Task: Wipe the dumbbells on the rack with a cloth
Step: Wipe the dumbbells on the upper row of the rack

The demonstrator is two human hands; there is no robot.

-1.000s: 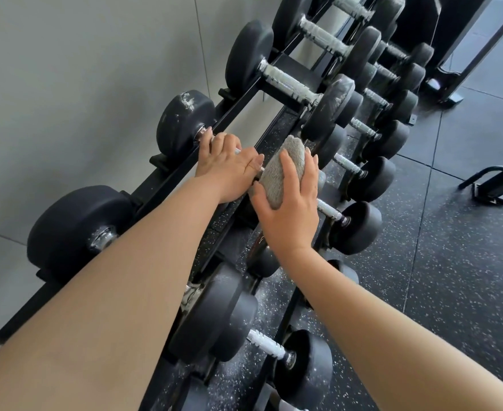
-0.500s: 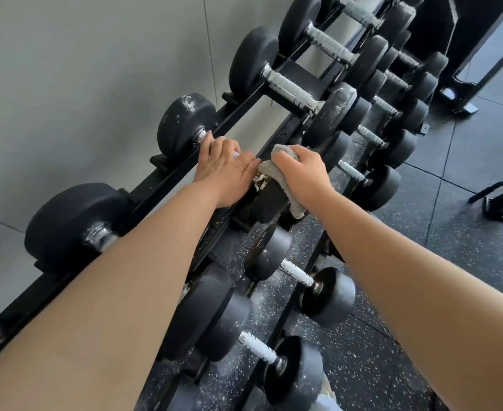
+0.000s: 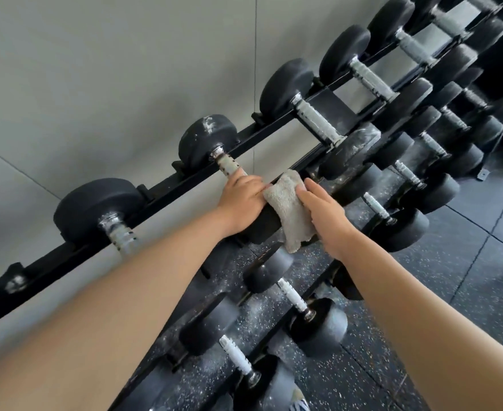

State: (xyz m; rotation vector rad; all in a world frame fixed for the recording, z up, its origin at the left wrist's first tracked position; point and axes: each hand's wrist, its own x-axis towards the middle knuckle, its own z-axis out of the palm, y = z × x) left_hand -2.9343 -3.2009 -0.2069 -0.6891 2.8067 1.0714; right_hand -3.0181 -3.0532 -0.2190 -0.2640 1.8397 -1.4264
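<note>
A black dumbbell (image 3: 207, 140) with white scuffs lies on the top tier of the black rack (image 3: 158, 191). My left hand (image 3: 241, 200) grips its worn metal handle (image 3: 228, 166), fingers curled over it. A grey cloth (image 3: 290, 209) is draped over the dumbbell's near head, which is mostly hidden under it. My right hand (image 3: 324, 215) lies flat on the cloth's right side, its straight fingers pressing it against the head.
More black dumbbells line the top tier, one to the left (image 3: 96, 209) and others to the right (image 3: 286, 84). Smaller dumbbells (image 3: 318, 324) sit on the lower tiers. A grey wall (image 3: 96, 69) stands behind the rack, and speckled rubber floor (image 3: 466, 292) is at the right.
My right hand went from curled over the top of the head to flat against its side, and the cloth now hangs lower. My left hand stayed on the handle.
</note>
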